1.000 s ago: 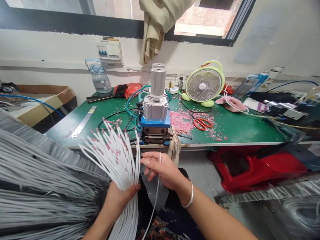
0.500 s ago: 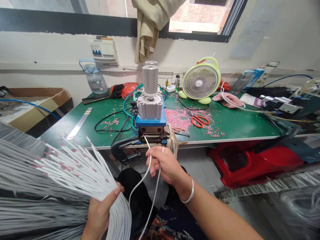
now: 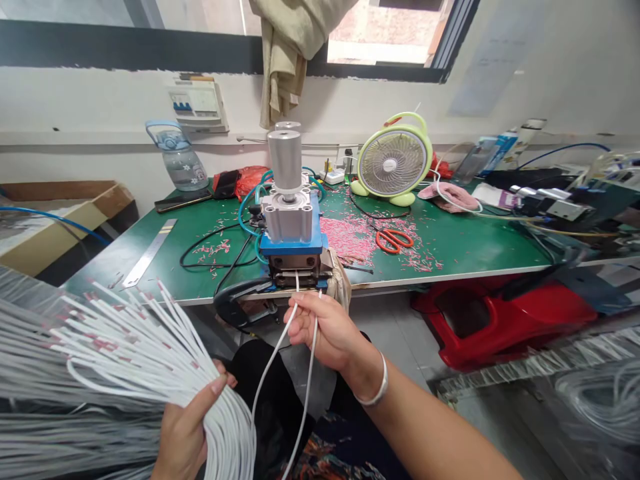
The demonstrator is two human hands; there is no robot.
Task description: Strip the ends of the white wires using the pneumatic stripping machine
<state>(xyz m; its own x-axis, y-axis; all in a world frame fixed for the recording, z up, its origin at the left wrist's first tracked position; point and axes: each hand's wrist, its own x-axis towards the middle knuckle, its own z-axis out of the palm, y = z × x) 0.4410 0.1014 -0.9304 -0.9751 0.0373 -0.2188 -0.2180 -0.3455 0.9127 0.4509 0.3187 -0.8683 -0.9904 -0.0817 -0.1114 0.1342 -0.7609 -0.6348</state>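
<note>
My left hand [image 3: 193, 417] is wrapped round a thick bundle of white cables [image 3: 227, 427], whose ends, several tipped with pinkish red, fan out to the upper left. In front of the press, my right hand [image 3: 323, 327] pinches a single white cable [image 3: 270, 363] between thumb and fingers. One end of it reaches up into the slot at the front of the small pneumatic press [image 3: 293, 247], which has a blue plate and a silver cylinder. A second strand of white cable [image 3: 309, 380] passes through the same hand and hangs down toward my lap.
Pink and white scraps [image 3: 347, 240] are scattered over the green tabletop [image 3: 480, 250] beside orange-handled scissors [image 3: 393, 240]. A steel ruler [image 3: 150, 253] lies at left, a green fan [image 3: 393, 163] stands behind, and a red stool [image 3: 520, 320] is below right. A black clamp [image 3: 235, 303] grips the table edge.
The cable end in my right hand has moved into the press slot, and its strand now runs straighter. The whole view has shifted slightly; my left hand keeps its hold on the bundle.
</note>
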